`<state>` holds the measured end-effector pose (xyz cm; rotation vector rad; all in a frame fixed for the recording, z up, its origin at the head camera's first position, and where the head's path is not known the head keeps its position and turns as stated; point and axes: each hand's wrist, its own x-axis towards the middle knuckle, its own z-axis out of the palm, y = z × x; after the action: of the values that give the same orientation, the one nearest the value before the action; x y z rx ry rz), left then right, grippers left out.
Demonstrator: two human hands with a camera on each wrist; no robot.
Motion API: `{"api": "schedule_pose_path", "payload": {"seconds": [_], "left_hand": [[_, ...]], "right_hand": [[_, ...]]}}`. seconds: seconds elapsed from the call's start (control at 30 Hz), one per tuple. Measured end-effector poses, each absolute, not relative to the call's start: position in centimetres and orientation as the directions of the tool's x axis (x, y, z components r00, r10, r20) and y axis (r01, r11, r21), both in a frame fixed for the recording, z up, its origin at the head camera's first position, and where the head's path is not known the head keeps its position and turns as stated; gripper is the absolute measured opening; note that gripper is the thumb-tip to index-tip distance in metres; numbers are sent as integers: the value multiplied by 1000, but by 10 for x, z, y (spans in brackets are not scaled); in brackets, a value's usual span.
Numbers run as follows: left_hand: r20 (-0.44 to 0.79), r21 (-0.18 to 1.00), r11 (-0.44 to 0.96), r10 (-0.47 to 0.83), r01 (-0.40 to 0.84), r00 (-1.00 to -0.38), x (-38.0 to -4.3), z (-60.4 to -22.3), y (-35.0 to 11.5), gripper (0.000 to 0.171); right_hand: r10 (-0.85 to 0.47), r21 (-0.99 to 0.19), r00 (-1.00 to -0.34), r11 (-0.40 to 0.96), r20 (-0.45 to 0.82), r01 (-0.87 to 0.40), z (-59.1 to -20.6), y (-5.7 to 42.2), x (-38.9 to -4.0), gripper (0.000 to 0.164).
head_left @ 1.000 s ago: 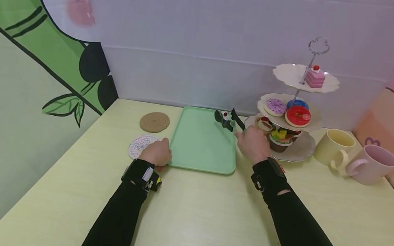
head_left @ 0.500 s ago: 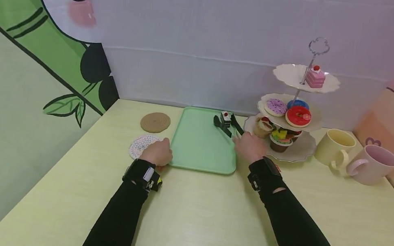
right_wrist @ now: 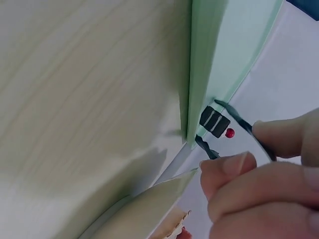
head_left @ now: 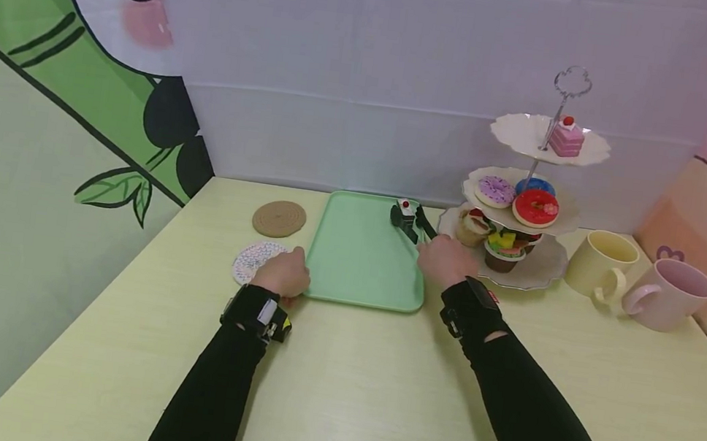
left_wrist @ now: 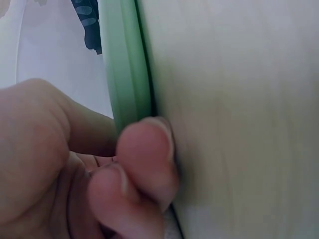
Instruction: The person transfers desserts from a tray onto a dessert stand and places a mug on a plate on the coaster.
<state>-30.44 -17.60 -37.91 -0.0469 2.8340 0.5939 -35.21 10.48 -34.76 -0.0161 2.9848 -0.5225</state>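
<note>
My right hand (head_left: 447, 263) holds black tongs (head_left: 404, 224) over the far right corner of the green tray (head_left: 361, 265). Between the parted tong arms sits a small dark cake slice (head_left: 405, 208) with a white top and a red cherry. Seen from the right wrist, the cake slice (right_wrist: 215, 121) stands on the tray, with a gap to the tong tips on either side. My left hand (head_left: 284, 273) pinches the tray's near left corner, fingers curled at the rim; in the left wrist view its fingertips (left_wrist: 144, 154) lie against the tray's edge (left_wrist: 127, 64).
A three-tier stand (head_left: 539, 273) with cakes and donuts rises just right of my right hand. Yellow (head_left: 586, 267) and pink mugs (head_left: 671, 300) stand beyond it. A brown coaster (head_left: 278, 219) and a speckled coaster (head_left: 249, 263) lie left of the tray.
My right hand has shifted slightly left and toward me. The tong arms spread apart around the cake slice, then drew a little closer together. My left hand stays at the tray corner.
</note>
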Motion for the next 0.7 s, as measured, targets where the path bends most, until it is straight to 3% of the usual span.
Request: {"api": "schedule_pose_path", "payload": {"seconds": [0.7], "left_hand": [[-258,402,910,8,-100,-966,-303,-378,-175,39]], "right_hand": [[-112,-271,-994,957,-10,-105,-353,116,-340,39]]}}
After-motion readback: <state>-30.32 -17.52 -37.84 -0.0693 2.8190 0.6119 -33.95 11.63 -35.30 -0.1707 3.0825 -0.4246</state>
